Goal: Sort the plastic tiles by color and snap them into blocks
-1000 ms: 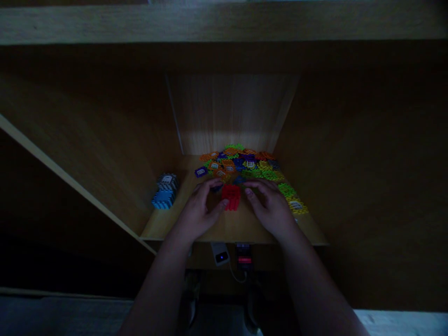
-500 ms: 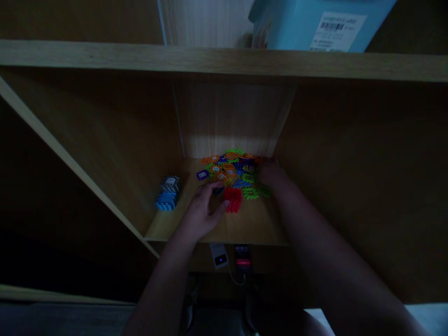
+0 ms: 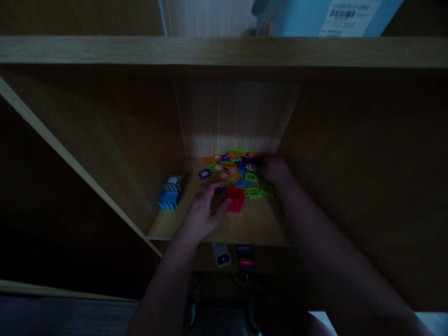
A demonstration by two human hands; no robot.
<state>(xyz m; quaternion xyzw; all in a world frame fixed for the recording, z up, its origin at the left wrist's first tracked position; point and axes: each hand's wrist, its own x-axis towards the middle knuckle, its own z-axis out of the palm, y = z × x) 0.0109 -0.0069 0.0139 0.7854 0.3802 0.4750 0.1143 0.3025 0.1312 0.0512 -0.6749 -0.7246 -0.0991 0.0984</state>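
My left hand (image 3: 204, 210) is over the shelf board with its fingers apart and curved. Its thumb touches the left side of a red cube (image 3: 235, 199) built of interlocking plastic pieces. A dark blue piece (image 3: 220, 190) lies under its fingertips. At the right back of a pile of toothed plastic tiles, my right hand (image 3: 276, 169) reaches down; its fingertips are lost in shadow. The pile holds orange tiles (image 3: 231, 169), green tiles (image 3: 254, 192), blue tiles (image 3: 245, 182) and a purple tile (image 3: 205, 174) at its left edge.
A light blue cube (image 3: 169, 199) and a darker patterned cube (image 3: 173, 182) stand by the left wall. Overhead runs a shelf edge (image 3: 217, 50) bearing a blue bin (image 3: 297, 18). Below the board are a white device (image 3: 221, 255) and a phone (image 3: 245, 259), joined by a cable.
The whole view has shifted slightly. Both hands keep nearly the same places, the left by the red cube and the right at the back of the pile.
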